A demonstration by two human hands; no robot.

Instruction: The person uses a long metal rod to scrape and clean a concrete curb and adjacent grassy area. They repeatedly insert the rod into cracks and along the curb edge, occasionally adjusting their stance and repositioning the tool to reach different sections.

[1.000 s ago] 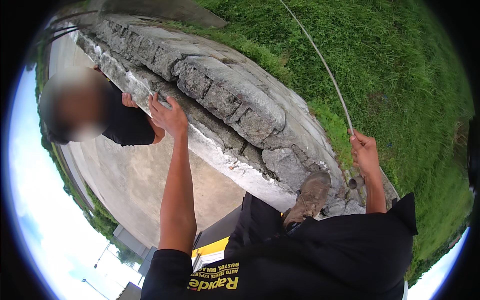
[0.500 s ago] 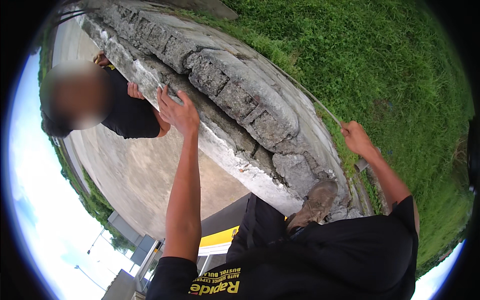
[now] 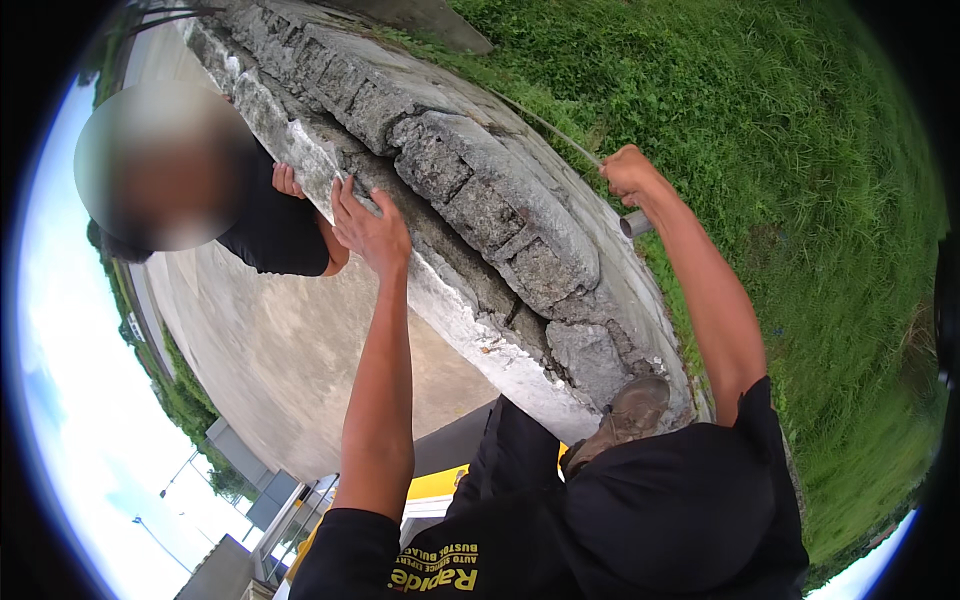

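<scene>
Grey metal rod [image 3: 560,135], long and thin, lies slantwise over the far edge of the cracked grey concrete slab [image 3: 500,220], its near end a short tubular stub poking out just below the right hand [image 3: 628,175]. That hand is closed in a fist around the rod, right where slab and grass meet. The left hand [image 3: 372,225] lies flat with fingers spread on the slab's pale near edge, pressing or gripping the rim rather than holding any loose thing.

As for progress, my judgement is that the work is in its middle: the rod sits against or under the broken slab and both hands are engaged, but the slab appears to rest in place, its cracked chunks stacked along the ridge; whether it has lifted at all cannot be told.

A brown work boot [image 3: 625,415] is planted on the slab's lower end, touching the concrete, below the dark trousers and black shirt.

Further out, a second person in a black shirt [image 3: 275,225] stands on the other side of the slab, one hand [image 3: 288,180] on its rim just beside the wearer's left hand, close enough to be in the way if the concrete shifts. Thick green grass [image 3: 780,200] covers the ground to the right, and a smooth pale concrete pavement [image 3: 270,340] spreads to the left.
</scene>
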